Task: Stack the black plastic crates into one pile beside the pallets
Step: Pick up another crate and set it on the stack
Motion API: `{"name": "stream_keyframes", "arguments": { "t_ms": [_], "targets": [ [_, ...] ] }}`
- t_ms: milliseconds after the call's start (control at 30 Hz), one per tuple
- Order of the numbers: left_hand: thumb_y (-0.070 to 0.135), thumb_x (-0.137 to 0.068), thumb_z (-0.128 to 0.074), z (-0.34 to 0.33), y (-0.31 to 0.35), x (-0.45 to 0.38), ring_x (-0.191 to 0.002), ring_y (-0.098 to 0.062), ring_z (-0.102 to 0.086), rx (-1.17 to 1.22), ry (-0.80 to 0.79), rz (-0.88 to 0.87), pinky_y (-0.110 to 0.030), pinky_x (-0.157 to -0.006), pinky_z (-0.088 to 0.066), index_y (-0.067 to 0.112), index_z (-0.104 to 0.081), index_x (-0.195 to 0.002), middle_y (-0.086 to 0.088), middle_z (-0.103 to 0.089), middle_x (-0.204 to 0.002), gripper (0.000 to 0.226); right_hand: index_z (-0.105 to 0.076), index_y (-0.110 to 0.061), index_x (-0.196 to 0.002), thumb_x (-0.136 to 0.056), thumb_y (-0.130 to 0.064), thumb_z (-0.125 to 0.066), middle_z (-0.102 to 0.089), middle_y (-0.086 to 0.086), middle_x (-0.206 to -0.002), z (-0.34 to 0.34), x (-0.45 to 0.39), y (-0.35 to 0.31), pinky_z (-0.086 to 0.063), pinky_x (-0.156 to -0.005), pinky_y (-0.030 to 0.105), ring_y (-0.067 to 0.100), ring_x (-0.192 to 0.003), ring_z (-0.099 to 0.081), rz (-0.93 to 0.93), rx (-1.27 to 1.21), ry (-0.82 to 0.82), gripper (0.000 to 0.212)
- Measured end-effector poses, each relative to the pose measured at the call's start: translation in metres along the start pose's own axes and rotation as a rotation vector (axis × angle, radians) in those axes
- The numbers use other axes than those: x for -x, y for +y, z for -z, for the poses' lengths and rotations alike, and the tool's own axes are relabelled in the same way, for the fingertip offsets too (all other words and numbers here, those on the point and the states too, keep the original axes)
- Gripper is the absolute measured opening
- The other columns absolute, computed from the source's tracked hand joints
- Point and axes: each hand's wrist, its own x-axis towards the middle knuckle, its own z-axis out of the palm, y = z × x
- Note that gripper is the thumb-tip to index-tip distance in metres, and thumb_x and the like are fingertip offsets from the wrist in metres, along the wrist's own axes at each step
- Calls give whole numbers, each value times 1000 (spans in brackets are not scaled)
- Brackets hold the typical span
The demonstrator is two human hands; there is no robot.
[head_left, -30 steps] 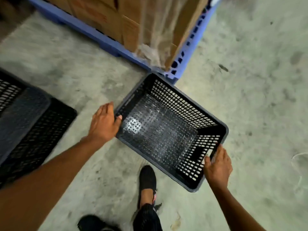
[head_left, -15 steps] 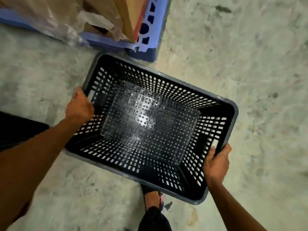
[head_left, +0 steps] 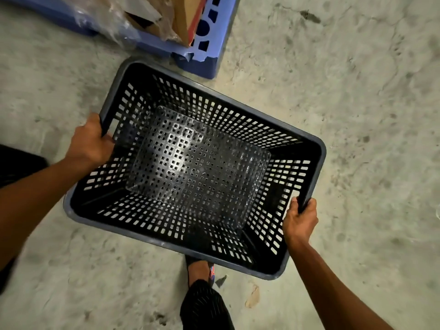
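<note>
A black plastic crate [head_left: 195,167] with perforated walls and floor fills the middle of the view, open side up and empty. My left hand [head_left: 89,145] grips its left short rim, fingers curled over the edge. My right hand [head_left: 300,217] grips the right short rim the same way. The crate is held above the concrete floor, its far corner close to the corner of a blue pallet [head_left: 204,47]. A dark edge of another black crate [head_left: 16,166] shows at the far left, mostly out of frame.
Cardboard boxes [head_left: 183,17] wrapped in torn clear film sit on the blue pallet at the top. My foot and trouser leg [head_left: 202,294] are under the crate's near side. Bare concrete floor [head_left: 357,115] spreads to the right.
Both hands closed on the crate's short rims and lifted it nearer to the camera. The view swung right, so the crates at the left have almost left the frame.
</note>
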Motion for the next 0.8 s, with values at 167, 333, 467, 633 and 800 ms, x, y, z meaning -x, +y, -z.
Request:
{"name": "stream_keyframes", "arguments": {
  "t_ms": [167, 333, 467, 633, 800],
  "targets": [
    [6, -92, -45, 25, -32, 63, -93, -43, -53, 85, 40, 42, -47, -86, -43, -2, -44, -112, -30, -55, -97, 21, -44, -8, -85, -94, -21, -48, -50, -1, -65, 37, 19, -15, -43, -53, 29, 19, -56, -46, 117, -5, -79, 17],
    [9, -91, -47, 72, -71, 164, -106, -47, -53, 168, 114, 134, -47, -91, -43, -4, -45, -116, -34, -56, -115, 28, -49, -5, -91, -94, -20, -49, -52, -2, -68, 87, 74, -32, -45, -58, 28, 18, -61, -50, 255, -3, -96, 15],
    [9, -88, -51, 137, -109, 270, -106, -46, -54, 259, 305, 148, -46, -88, -42, -5, -49, -109, -33, -58, -112, 25, -49, -10, -88, -93, -23, -50, -53, -2, -69, 143, 142, -61, -49, -64, 36, 22, -66, -53, 381, -18, -124, 14],
    [10, -86, -53, 228, -162, 393, -103, -48, -55, 336, 492, 218, -48, -85, -43, -6, -50, -103, -35, -59, -108, 23, -54, -13, -95, -91, -19, -53, -62, 4, -82, 214, 248, -128, -54, -73, 43, 28, -78, -60, 569, -48, -205, 7],
    [7, -85, -54, 305, -231, 513, -94, -49, -59, 481, 652, 329, -51, -82, -47, -5, -51, -99, -36, -62, -100, 19, -59, -9, -97, -87, -15, -56, -66, 12, -90, 261, 366, -199, -50, -77, 37, 27, -82, -61, 803, -77, -328, 12]
  ]
}}
